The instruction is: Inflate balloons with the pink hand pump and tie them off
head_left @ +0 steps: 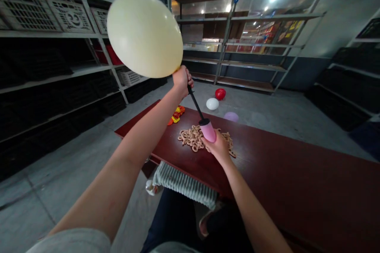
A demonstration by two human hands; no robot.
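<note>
Red table (279, 166), balloon (144, 33) above left hand (181, 77) — fingers (189, 80) clasping pump (204, 121) (upper end), right hand (219, 145) gripping barrel (208, 131)

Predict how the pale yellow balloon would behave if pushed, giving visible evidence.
The pale yellow balloon is probably light for its size: the left hand holds it only at its lower end. Its rounded skin looks taut, so it would likely spring back yet could burst on something sharp. Pushed, it may swing, since its upper end is free.

Left grip (182, 79) curls above curled right grip (219, 145).
</note>
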